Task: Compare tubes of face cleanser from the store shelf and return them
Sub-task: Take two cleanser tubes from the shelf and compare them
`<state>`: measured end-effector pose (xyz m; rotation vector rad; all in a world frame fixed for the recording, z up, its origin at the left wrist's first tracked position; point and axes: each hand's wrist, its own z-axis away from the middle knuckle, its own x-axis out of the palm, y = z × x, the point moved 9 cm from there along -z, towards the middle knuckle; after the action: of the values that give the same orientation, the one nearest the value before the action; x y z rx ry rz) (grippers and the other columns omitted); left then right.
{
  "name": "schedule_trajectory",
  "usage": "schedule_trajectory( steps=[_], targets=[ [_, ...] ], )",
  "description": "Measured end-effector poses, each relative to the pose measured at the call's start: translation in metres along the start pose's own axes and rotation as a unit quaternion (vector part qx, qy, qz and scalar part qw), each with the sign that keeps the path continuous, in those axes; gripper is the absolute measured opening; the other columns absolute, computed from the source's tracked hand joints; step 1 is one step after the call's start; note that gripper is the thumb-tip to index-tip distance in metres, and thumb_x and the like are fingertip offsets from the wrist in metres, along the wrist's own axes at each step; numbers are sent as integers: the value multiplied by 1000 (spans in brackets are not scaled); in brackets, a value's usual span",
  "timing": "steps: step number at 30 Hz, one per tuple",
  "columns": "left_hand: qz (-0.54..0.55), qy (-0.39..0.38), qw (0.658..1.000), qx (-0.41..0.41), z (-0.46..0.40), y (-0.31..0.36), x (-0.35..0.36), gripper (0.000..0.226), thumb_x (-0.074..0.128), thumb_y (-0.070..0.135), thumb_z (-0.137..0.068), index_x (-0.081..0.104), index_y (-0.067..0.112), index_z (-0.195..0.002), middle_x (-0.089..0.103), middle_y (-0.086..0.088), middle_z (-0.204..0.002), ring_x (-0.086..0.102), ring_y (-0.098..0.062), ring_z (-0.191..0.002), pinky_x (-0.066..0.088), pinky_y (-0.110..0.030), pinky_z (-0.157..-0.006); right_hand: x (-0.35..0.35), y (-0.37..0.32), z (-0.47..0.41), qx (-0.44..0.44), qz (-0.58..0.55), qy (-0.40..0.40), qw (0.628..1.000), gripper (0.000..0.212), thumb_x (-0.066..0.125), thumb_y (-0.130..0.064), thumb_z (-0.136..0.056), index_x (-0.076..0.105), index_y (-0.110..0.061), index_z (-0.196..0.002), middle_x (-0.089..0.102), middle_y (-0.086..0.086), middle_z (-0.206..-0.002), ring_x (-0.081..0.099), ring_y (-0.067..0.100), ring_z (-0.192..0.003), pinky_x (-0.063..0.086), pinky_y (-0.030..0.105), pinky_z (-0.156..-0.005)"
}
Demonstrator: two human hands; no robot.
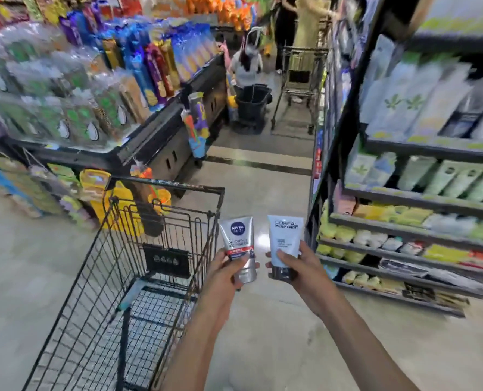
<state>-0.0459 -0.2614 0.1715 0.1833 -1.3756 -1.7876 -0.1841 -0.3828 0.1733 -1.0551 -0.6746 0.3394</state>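
Your two bare forearms reach forward from the bottom of the view, each hand holding up one tube. Your left hand point(225, 268) grips the silver Nivea tube point(238, 244) near its lower end, thumb across the front, cap end down and the flat crimped end up. Your right hand point(296, 266) grips the pale blue L'Oréal Men Expert tube point(285, 238) the same way, fingers curled round its dark cap end. The tubes stand nearly upright, side by side and close, but apart, with labels facing you (the smaller print is too blurred to read).

Just left of your left arm is a black wire shopping cart point(127, 277), its basket open toward you; the Nivea tube is seen against the cart's right front corner. Under everything lies a pale polished floor point(262, 334).

To your right rises a dark shelf unit point(404, 221) packed with rows of tubes and boxes in green, white and yellow, blurred. To your left a low display point(155, 128) carries stacked snack packets in green, blue and purple.

Farther down the aisle stand a black bucket point(253, 103) and a second cart point(299, 88), with a crouching person point(247, 66) and two standing people point(299, 26) beyond.
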Motion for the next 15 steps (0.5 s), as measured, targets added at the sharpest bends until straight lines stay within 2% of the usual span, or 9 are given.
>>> schedule_trajectory(
  steps=[2,4,7,12,15],
  targets=[
    [-11,-48,999,-2,8,-15,48,42,72,5,-83,64,6,-124,72,-25,-113,71,-37,-95,58,-45,-82,-43,-12,23,-16,-8,32,999,55,78,-19,-83,59,-17,-135,73,19,-117,71,37,-101,57,55,-91],
    [-21,-78,997,-11,17,-35,93,38,71,3,-85,64,3,-122,72,-25,-111,71,-37,-93,55,-51,-90,-86,-25,48,-34,-17,61,997,55,76,-21,-84,59,-20,-136,73,16,-120,70,38,-105,55,57,-95],
    [-42,-112,993,-21,34,-68,159,42,73,9,-84,64,3,-125,72,-24,-117,68,-38,-101,47,-58,-103,-151,-43,89,-59,-32,103,992,54,75,-20,-86,58,-22,-137,73,11,-123,71,34,-107,54,55,-94],
    [-68,-163,984,-35,67,-118,257,40,73,10,-86,68,6,-125,74,-19,-117,70,-37,-106,53,-50,-96,-258,-60,156,-78,-55,175,980,60,81,-21,-79,60,-22,-135,74,9,-123,70,34,-111,54,59,-97],
    [-85,-183,978,-46,85,-149,304,45,81,14,-81,70,8,-124,73,-20,-120,67,-41,-113,49,-57,-101,-312,-64,190,-85,-66,210,972,65,89,-24,-76,62,-24,-135,71,11,-127,70,35,-112,54,63,-96]
  ],
)
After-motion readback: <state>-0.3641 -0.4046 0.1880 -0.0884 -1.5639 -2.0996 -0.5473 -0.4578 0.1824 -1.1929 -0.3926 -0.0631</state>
